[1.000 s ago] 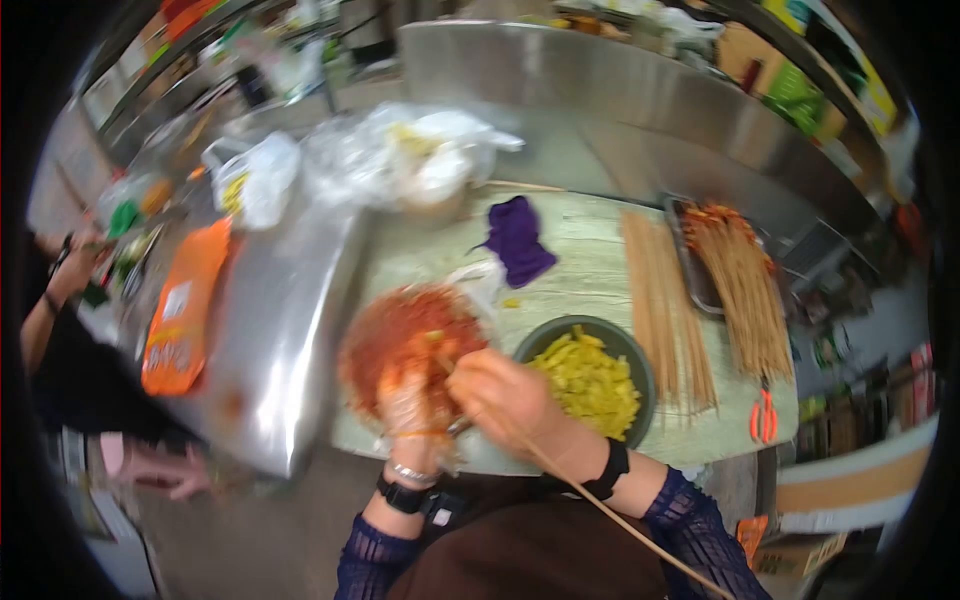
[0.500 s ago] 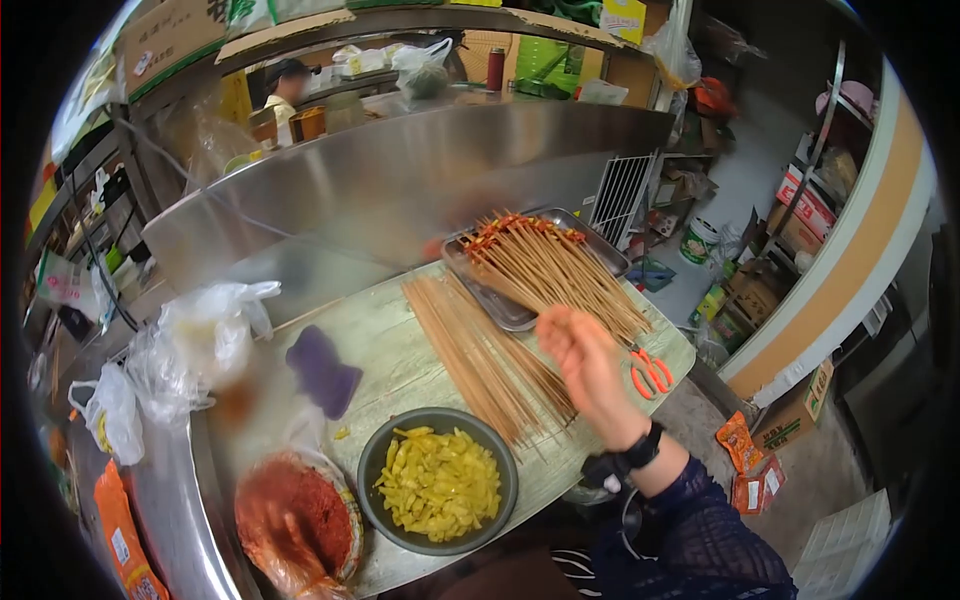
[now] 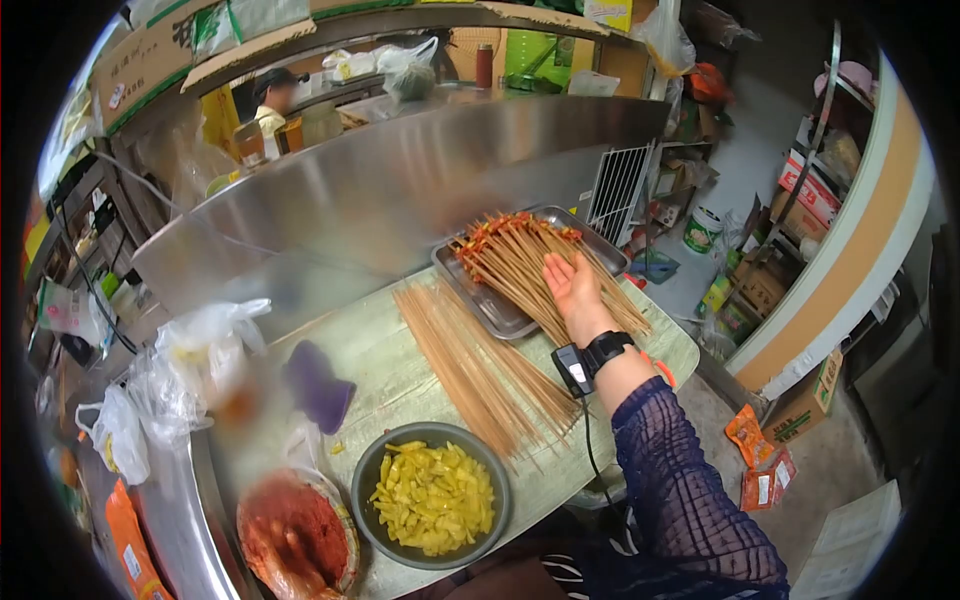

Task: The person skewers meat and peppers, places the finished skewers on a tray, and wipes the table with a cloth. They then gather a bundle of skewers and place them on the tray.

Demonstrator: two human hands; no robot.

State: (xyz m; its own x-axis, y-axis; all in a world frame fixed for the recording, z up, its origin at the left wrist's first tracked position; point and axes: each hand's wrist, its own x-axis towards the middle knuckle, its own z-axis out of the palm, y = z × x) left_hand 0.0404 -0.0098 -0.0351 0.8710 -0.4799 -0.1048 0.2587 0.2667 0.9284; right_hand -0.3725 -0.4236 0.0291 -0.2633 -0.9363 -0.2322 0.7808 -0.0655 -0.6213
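Note:
My right hand [image 3: 575, 292] lies over the bare ends of the skewers [image 3: 525, 278] with its fingers stretched out and palm showing. Those skewers carry red pieces at their far ends and rest in a metal tray [image 3: 484, 312]. To the left of that hand, a spread of bare bamboo sticks [image 3: 465, 350] lies on the table. My left hand [image 3: 285, 550], in a clear plastic glove stained red, is down in a bowl of red minced mixture [image 3: 318, 515]; its fingers are blurred and partly sunk. Beside it stands a grey bowl [image 3: 362, 490] of yellow-green pickled pepper pieces [image 3: 435, 495].
A purple scraper-like piece [image 3: 322, 388] lies on the pale table. Orange-handled scissors [image 3: 660, 368] are partly hidden behind my right forearm. White plastic bags [image 3: 205, 350] sit at the left. A steel panel [image 3: 400, 160] rises behind the table; another person [image 3: 270, 115] is beyond it.
My right hand has moved up toward the tray, and its curled fingers have straightened over the skewers. My left hand stays in the red mixture, fingers shifted slightly.

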